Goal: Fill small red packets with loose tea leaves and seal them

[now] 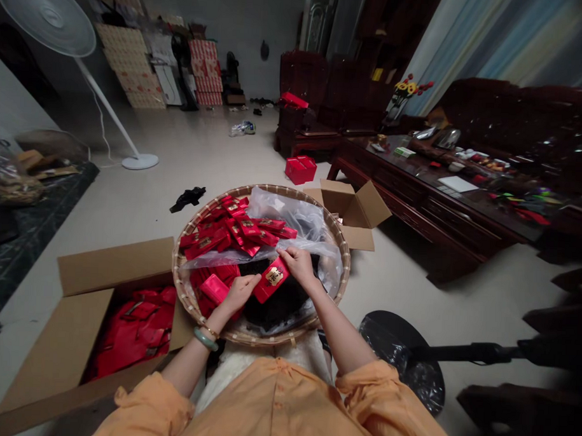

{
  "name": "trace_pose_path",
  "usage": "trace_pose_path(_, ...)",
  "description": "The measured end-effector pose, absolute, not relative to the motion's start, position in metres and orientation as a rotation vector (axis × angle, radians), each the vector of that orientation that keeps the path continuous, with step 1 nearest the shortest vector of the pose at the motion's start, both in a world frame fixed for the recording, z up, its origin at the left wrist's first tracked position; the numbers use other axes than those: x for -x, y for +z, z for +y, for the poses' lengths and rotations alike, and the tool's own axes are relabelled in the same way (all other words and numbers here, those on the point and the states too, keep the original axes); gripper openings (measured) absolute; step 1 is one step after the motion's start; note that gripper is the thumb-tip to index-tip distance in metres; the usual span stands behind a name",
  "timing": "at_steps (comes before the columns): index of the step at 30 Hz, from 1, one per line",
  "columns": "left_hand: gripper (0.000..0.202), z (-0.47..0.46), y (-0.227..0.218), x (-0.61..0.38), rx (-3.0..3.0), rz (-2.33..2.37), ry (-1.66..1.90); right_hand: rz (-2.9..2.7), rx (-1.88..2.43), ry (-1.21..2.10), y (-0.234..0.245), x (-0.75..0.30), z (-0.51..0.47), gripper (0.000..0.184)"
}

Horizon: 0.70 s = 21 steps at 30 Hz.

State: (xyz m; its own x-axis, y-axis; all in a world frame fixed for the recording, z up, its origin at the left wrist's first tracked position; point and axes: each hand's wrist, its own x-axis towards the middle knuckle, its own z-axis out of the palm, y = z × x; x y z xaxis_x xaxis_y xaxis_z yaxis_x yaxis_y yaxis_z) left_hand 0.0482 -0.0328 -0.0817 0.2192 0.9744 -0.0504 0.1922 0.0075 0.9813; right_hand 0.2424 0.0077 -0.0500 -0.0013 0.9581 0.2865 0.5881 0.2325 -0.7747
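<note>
Holding one red packet (pixel 273 278) took both hands here, and it sat right between them, over the black stuff (pixel 288 302) in the near half of the woven basket (pixel 176 271). Its long axis slanted from roughly 1 o'clock down to 7. The right hand (pixel 297 264) had its fingers pinched on the 1 o'clock end, while the left hand (pixel 242 294) came in from about 9, fingers closed, as far as I could make out, on the side edge. So neither one was really nearer, both were touching it; the right just had the far end. The loose pile of red packets (pixel 240 226) lay off at 11 o'clock, and a pink packet (pixel 214 289) was just beside the left hand, around its 9.
</note>
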Motion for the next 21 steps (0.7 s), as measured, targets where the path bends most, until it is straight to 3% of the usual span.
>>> trace_pose_path(4,0.048,-0.024,-0.072,-0.061,-1.317,1.012,0.816,-1.804,1.405,0.554,-0.051,-0.23,0.004,0.052)
trace_pose_path(8,0.041,-0.021,-0.064,-0.074,-1.2,0.995,0.7,-1.838,1.429,0.61,-0.052,-0.231,0.006,0.056)
trace_pose_path(11,0.047,-0.023,-0.063,-0.074,-1.0,0.957,0.746,-1.834,1.645,0.519,-0.057,-0.253,0.004,0.053)
trace_pose_path(14,0.052,-0.026,-0.064,-0.07,-0.853,0.961,0.815,-1.91,2.022,0.265,-0.07,-0.28,-0.003,0.03)
trace_pose_path(18,0.051,-0.029,-0.065,-0.067,-0.775,0.955,0.848,-1.936,2.355,0.287,-0.092,-0.296,-0.012,0.043)
trace_pose_path(21,0.05,-0.029,-0.065,-0.067,-0.777,0.948,0.849,-1.938,2.346,0.398,-0.1,-0.3,-0.013,0.035)
